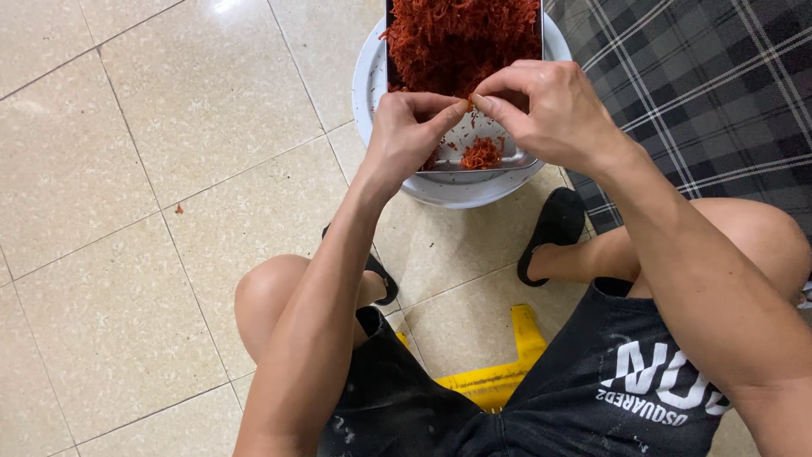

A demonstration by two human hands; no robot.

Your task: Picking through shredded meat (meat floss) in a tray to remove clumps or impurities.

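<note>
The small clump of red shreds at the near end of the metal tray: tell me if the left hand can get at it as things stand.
Probably yes. The left hand hovers just above the small clump in the metal tray, and nothing lies between them. Its fingertips meet the right hand, pinching a shred, so it would have to release first.

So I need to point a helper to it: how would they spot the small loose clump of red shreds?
Find the round white basin on the tiled floor; a metal tray sits in it. The small clump lies alone at the tray's near edge, below both hands, apart from the big red heap behind.
</note>
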